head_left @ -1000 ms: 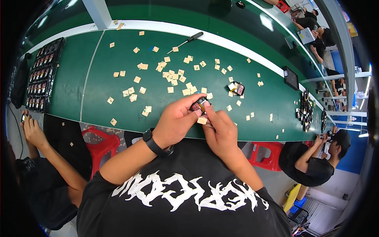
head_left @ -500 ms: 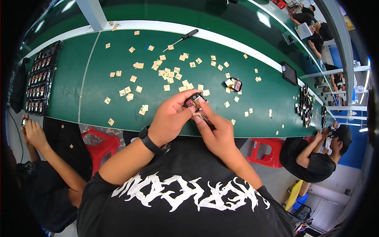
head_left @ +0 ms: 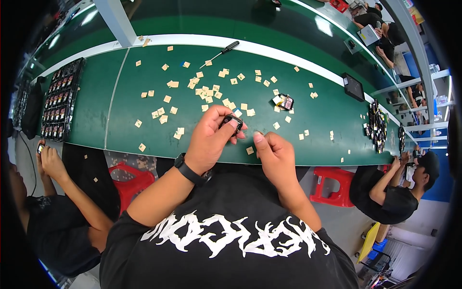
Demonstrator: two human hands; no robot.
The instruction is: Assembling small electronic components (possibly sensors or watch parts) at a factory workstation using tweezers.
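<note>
Case (head_left: 237,119), gripped by the left hand (head_left: 208,138), looks light and hard, so pinch its edges; the right hand (head_left: 276,152), curled up near, seems empty.

Green table (head_left: 92,118) with scattered tan squares (head_left: 205,91), screwdriver (head_left: 230,47), loaded black tray (head_left: 77,91)

Cannot see past the thumb of the left hand (head_left: 211,138) to much of the case (head_left: 234,121), nor behind the fingers to its underside; cannot tell of anything pinched in the curled right hand (head_left: 276,153), above the near edge of the tabletop (head_left: 322,111). Cannot make out the tiny marks on the squares (head_left: 167,98), single parts in the dark pile (head_left: 377,126) toward the right edge, or the co-worker's (head_left: 57,231) small object (head_left: 40,148) off the near left corner.
</note>
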